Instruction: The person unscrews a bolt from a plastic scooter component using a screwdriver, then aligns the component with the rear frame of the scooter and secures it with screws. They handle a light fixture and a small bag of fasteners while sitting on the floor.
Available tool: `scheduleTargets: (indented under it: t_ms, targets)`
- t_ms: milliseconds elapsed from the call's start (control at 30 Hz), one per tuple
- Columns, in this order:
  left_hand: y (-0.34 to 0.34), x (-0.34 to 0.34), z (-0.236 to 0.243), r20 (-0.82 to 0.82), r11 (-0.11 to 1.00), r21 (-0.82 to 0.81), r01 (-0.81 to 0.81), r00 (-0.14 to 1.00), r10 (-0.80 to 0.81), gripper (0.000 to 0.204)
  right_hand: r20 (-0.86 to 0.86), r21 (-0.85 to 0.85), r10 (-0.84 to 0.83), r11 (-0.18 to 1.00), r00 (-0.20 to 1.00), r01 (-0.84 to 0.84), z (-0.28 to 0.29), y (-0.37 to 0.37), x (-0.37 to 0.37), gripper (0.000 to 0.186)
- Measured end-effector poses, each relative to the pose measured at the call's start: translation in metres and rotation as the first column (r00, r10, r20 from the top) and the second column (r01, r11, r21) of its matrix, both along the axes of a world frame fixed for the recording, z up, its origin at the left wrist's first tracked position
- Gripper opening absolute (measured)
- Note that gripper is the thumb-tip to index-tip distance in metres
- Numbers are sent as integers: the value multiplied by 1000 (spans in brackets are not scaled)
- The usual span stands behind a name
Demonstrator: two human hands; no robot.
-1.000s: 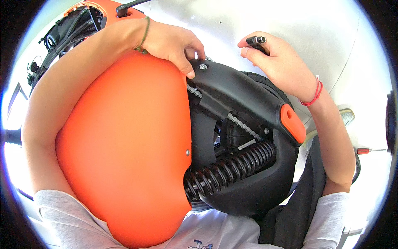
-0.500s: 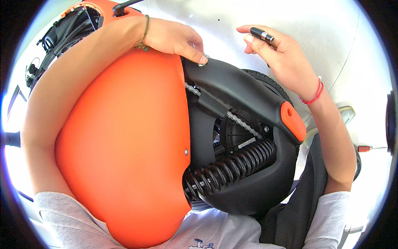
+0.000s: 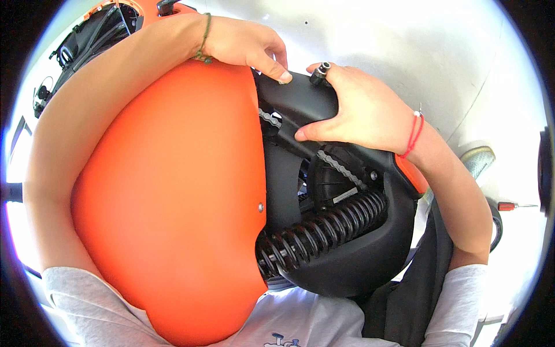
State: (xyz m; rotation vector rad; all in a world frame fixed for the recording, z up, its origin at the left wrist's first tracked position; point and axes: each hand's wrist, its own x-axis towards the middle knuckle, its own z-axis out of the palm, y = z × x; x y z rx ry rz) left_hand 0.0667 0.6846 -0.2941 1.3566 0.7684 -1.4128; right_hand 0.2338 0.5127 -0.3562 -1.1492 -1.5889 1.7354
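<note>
One orange body panel (image 3: 173,202), large, curved, fills frame centre-left, hugged against chest. One black rear fender (image 3: 347,254) beside it, right. One black coil spring (image 3: 321,231) between panel and fender, near one drive chain (image 3: 341,168). Left hand (image 3: 245,46): fingers extended, fingertips pressing fender top edge, nothing enclosed. Right hand (image 3: 358,113): draped over fender top, thumb underneath, small black cylindrical bit (image 3: 321,72) pinched between fingers. One red-handled screwdriver (image 3: 511,206) on floor, far right, well apart.
</note>
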Motion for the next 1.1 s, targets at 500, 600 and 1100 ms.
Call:
scheduleTargets:
  t_ms: [500, 600, 1100]
  targets:
    - [11, -6, -1, 18, 961, -21, -276, 961, 277, 30, -8, -207, 111, 972, 994, -110, 4, 7, -2, 66]
    - [17, 18, 5, 94, 987, -29, -157, 983, 159, 16, 5, -225, 117, 968, 993, -113, 6, 9, 2, 66]
    - [-11, 36, 20, 246, 928, 173, 329, 898, -364, 11, -4, -164, 58, 985, 998, -58, 8, 4, 3, 67]
